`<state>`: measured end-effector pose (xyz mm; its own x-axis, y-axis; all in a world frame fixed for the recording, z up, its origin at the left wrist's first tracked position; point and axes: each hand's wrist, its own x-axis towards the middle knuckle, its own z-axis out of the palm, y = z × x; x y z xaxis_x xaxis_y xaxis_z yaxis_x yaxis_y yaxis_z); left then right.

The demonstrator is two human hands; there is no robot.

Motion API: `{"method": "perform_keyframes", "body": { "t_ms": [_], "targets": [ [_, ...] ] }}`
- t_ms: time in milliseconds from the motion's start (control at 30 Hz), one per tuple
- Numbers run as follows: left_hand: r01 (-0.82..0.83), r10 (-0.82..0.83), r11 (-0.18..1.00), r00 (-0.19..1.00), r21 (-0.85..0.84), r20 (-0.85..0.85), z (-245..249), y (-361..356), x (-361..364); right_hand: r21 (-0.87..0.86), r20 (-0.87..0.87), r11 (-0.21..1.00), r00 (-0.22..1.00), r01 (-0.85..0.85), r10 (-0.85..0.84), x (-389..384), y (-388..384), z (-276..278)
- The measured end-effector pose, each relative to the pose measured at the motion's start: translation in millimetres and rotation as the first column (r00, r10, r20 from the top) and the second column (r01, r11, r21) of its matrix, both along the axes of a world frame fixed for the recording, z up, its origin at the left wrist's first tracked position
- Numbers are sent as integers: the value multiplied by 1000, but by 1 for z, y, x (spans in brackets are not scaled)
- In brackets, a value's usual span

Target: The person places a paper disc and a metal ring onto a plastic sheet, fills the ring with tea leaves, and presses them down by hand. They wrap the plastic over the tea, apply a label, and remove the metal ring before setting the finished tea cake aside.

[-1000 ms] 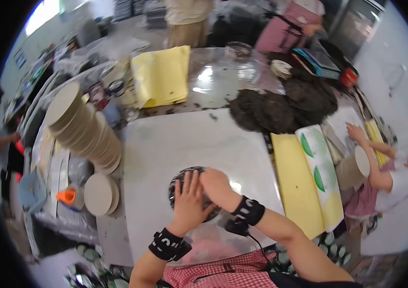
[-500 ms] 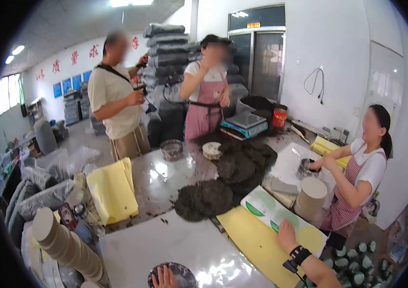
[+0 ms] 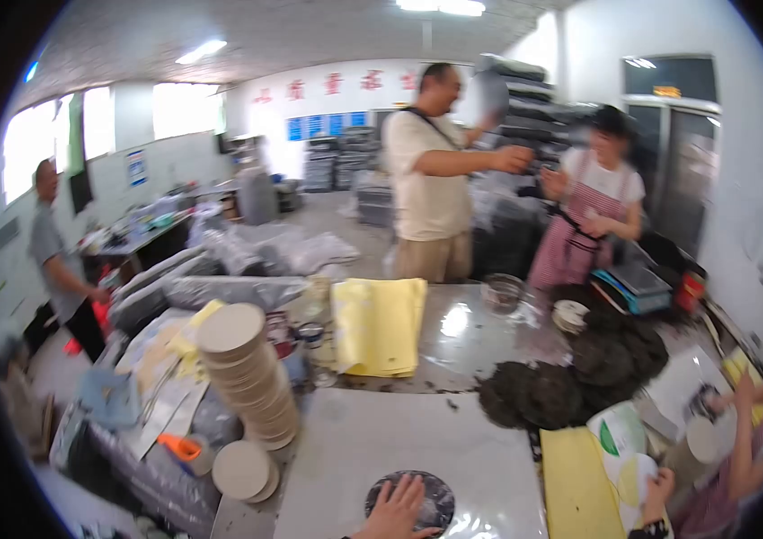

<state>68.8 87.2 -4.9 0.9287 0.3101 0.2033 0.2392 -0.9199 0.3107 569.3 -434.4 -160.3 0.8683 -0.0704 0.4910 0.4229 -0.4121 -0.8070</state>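
My left hand (image 3: 397, 510) lies flat with fingers spread on a round dark disc (image 3: 438, 499) with pale smears. The disc rests on a glossy white sheet (image 3: 337, 449) at the table's near side. To the right, my right hand (image 3: 658, 492) has its fingers curled at the edge of a white sheet printed with green and yellow circles (image 3: 617, 433). The exact grip is small and blurred. Under and beside that printed sheet lies yellow paper (image 3: 575, 481). Dark, crumbly flat cakes (image 3: 543, 395) are heaped beyond the sheets.
Left of the white sheet stand a tall stack of beige discs (image 3: 242, 368) and a short stack (image 3: 242, 469). Folded yellow sheets (image 3: 380, 325), a clear round container (image 3: 501, 292) and a blue scale (image 3: 633, 289) lie farther back. Several people stand around; a co-worker's arms (image 3: 741, 422) reach in from the right.
My view has swung left, bringing a person at the far left into sight. My left hand stays on the dark disc with fingers spread. My right hand is now at the printed sheet's right side.
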Motion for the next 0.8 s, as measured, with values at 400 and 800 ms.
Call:
{"method": "perform_keyframes", "body": {
  "t_ms": [400, 800],
  "targets": [
    [-93, 110, 986, 986, 140, -125, -2, 1, 11, 379, -262, 866, 860, -325, 438, -141, 178, 171],
    [49, -49, 999, 998, 4, 37, -43, 10, -3, -657, -137, 160, 325, -737, 936, -361, 400, 157]
  ]
}}
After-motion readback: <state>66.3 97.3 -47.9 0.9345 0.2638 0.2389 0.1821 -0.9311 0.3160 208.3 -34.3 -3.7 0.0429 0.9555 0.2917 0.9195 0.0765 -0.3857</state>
